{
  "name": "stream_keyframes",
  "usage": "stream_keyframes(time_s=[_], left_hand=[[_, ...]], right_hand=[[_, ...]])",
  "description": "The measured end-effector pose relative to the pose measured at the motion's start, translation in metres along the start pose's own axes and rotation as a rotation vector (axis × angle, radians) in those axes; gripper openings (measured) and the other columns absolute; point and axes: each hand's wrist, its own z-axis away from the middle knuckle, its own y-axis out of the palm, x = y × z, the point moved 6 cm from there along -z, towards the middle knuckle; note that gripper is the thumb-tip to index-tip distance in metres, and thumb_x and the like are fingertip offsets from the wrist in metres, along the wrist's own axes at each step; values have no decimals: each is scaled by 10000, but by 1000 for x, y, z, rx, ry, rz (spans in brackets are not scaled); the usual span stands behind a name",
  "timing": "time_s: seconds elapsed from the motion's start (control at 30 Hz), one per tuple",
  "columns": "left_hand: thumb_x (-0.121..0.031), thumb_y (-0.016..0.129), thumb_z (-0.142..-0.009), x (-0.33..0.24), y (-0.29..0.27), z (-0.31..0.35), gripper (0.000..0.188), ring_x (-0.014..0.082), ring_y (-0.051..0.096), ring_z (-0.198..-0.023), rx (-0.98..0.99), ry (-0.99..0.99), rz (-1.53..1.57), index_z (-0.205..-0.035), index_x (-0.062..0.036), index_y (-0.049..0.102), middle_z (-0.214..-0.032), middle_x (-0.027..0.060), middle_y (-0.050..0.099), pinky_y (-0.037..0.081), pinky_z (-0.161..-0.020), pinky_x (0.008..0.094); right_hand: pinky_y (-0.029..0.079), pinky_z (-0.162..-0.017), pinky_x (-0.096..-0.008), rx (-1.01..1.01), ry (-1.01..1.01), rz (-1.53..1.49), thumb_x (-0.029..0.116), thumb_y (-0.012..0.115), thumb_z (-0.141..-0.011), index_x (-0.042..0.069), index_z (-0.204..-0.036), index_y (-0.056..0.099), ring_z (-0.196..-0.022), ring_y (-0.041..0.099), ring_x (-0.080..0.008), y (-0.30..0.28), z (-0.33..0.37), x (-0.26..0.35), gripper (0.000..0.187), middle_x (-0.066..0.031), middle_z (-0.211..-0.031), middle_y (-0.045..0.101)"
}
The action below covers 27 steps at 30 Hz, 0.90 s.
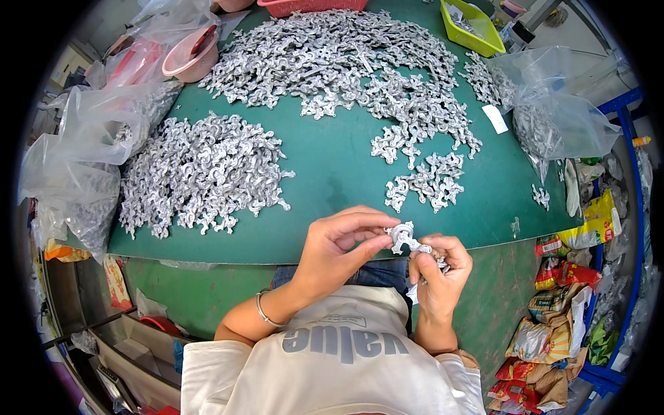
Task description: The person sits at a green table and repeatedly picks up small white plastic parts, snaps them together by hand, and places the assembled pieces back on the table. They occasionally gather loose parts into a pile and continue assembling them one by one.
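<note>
Just over the table's near edge, my left hand (pixel 339 247) pinches a small curved silver metal casting (pixel 403 237) between thumb and fingertips. My right hand (pixel 441 271) is closed beside it, with more silver metal castings (pixel 440 263) showing among its fingers; how many it holds is hidden. A small cluster of like castings (pixel 430 181) lies on the green table (pixel 332 187) just beyond my hands. Farther left rests a dense heap of the same castings (pixel 204 173). The largest pile of them (pixel 325 55) spreads over the back of the table.
Clear plastic bags of parts stand at the left (pixel 90 152) and right (pixel 546 124) table edges. A pink bowl (pixel 190 61) and a yellow-green basket (pixel 474 31) sit at the back. A white paper slip (pixel 495 119) lies at right, near a blue rack (pixel 633 207) with colourful packages.
</note>
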Motion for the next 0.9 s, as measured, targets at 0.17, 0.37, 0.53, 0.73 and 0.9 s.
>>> stream_keyframes(time_s=[0.17,0.37,0.53,0.73,0.9], left_hand=[[93,547,-773,-3,-1,0,207,167,568,-861,-3,4,6,-979,86,573,-971,139,555,488,-757,269],[32,581,-780,-20,-71,-4,163,121,600,-739,-205,7,-215,-940,59,594,-844,96,627,487,-689,230],[35,553,-787,-52,-149,15,165,97,580,-681,-597,66,-719,-944,31,601,-779,69,628,459,-617,199],[45,569,-760,-58,-136,17,229,111,503,-708,-706,333,-1251,-976,-28,590,-1012,85,502,425,-535,203],[68,559,-750,-56,-110,13,237,139,519,-765,-650,408,-1213,-963,-28,598,-1010,99,516,443,-559,215]], right_hand=[[403,-439,-199,6,9,13,-105,589,-723,-46,-903,562,-508,521,-99,1,1,-1,191,-134,-755,599],[370,-426,-174,-96,95,339,-75,616,-722,-33,-984,578,-498,464,-43,-5,-24,-14,267,-56,-778,598],[407,-462,-268,-40,-183,948,9,696,-667,24,-986,601,-486,487,-143,-7,-42,-31,333,-63,-774,573],[449,-543,-381,35,-186,1392,132,662,-722,63,-954,610,-618,576,-301,10,-54,-48,247,-100,-786,562],[467,-589,-346,-69,-351,1183,41,625,-735,13,-847,626,-656,590,-283,2,-55,-29,115,-122,-787,593]])
